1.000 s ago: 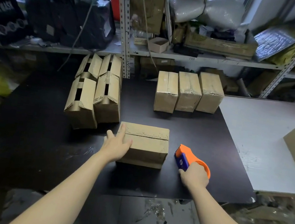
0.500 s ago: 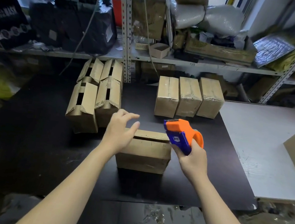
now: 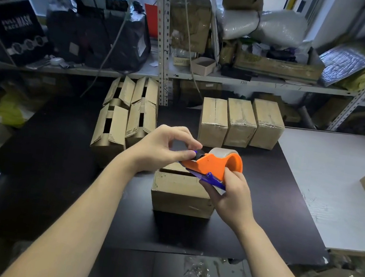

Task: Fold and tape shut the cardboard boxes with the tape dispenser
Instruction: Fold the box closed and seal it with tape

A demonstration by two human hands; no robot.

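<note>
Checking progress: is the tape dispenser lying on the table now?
No, the right hand holds the dispenser above the box while the left hand pinches its front end.

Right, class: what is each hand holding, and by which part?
The right hand grips the tape dispenser by its rear end; the left hand pinches its front tip. The cardboard box below is not held.

Black table [image 3: 55, 167], 1 box [image 3: 180, 194], 3 taped boxes [image 3: 241, 123], 4 open boxes [image 3: 128, 114]
</note>
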